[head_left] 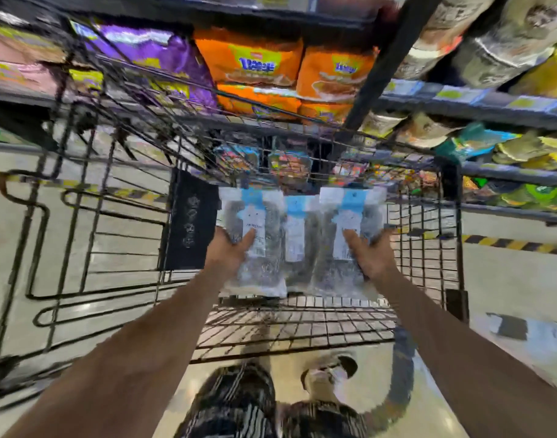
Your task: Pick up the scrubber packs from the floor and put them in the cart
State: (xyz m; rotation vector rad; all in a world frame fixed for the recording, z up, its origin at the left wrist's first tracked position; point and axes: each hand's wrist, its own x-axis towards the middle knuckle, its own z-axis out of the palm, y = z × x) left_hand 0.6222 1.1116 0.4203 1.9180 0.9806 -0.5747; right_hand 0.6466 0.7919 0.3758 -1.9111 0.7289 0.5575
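Clear scrubber packs [297, 245] sat side by side between both hands, left hand [228, 249] and right hand [370, 256] clamped on their outer sides, long way pointing far, above the cart [302, 320] floor.

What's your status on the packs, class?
Left hand and right hand: grip shut on packs. Packs over cart. Nothing blocking.
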